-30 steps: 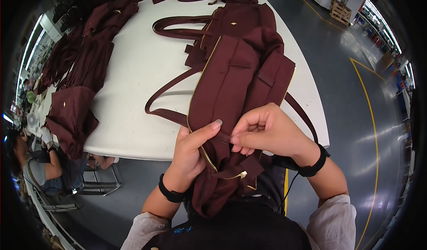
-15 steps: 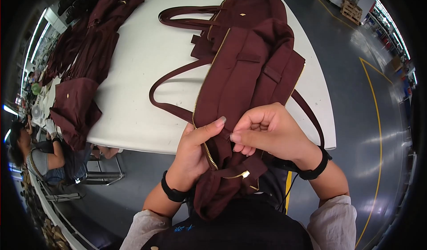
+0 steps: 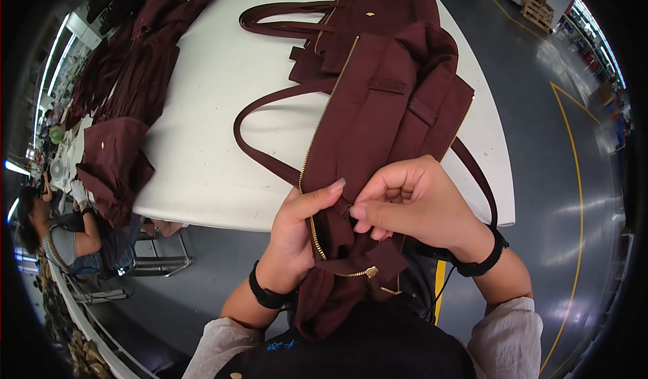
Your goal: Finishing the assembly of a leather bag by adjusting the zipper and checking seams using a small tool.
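A maroon fabric bag [image 3: 364, 119] with gold zipper teeth along its edges lies unzipped, its near end hanging over the table edge toward my body. My left hand [image 3: 297, 227] grips the bag's left side beside the zipper, thumb on top of the cloth and fingers hidden beneath. Close by, my right hand [image 3: 408, 200] pinches thumb and forefinger together at a seam on the bag; what sits between the tips is too small to make out. A gold zipper slider [image 3: 372, 272] shows on the lower end. One carrying strap [image 3: 246, 139] loops out left onto the table.
The white table [image 3: 196, 136] carries another maroon bag [image 3: 385, 18] beyond mine and a pile of maroon pieces [image 3: 128, 75] along its left side. A co-worker in a striped top [image 3: 61, 244] sits at the left. A wooden pallet [image 3: 536, 11] stands far right.
The bag has shifted slightly to the right in view, its lower end with the slider included. Both hands keep nearly the same hold.
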Available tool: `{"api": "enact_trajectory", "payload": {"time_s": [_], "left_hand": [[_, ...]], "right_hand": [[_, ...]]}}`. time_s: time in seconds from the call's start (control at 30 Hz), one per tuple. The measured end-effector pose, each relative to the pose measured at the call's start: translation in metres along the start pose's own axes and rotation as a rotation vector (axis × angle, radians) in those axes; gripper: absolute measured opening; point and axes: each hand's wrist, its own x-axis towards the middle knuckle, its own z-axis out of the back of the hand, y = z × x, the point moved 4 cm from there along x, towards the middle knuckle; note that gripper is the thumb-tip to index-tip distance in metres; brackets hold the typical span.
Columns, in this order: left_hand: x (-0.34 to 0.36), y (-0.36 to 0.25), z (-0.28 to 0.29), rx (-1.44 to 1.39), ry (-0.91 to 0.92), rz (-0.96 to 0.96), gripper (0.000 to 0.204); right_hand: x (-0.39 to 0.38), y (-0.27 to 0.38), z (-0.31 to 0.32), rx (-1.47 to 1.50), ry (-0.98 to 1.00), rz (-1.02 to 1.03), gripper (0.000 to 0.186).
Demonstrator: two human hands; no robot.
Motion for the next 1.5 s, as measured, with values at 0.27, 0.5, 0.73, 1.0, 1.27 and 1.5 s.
{"api": "enact_trajectory", "payload": {"time_s": [0.27, 0.5, 0.73, 1.0, 1.27, 1.5], "left_hand": [[-0.001, -0.005, -0.007, 0.171, -0.080, -0.135, 0.027], [-0.004, -0.009, 0.007, 0.095, -0.037, -0.015, 0.026], [-0.004, -0.011, 0.009, -0.040, -0.035, 0.043, 0.026], [-0.002, -0.005, 0.010, -0.164, -0.040, 0.156, 0.020], [-0.002, -0.003, 0.010, -0.132, -0.167, 0.126, 0.014], [-0.004, -0.006, 0.007, -0.176, -0.067, 0.126, 0.012]], "right_hand": [[0.001, -0.006, 0.000, 0.010, -0.067, -0.022, 0.008], [0.004, -0.012, -0.002, 0.110, -0.044, -0.048, 0.010], [0.003, -0.012, -0.001, -0.184, -0.097, 0.250, 0.005], [0.000, 0.001, -0.004, -0.519, -0.198, 0.622, 0.012], [-0.008, 0.005, -0.010, -0.841, -0.276, 0.976, 0.017], [-0.010, 0.005, -0.013, -0.898, -0.295, 1.025, 0.019]]}}
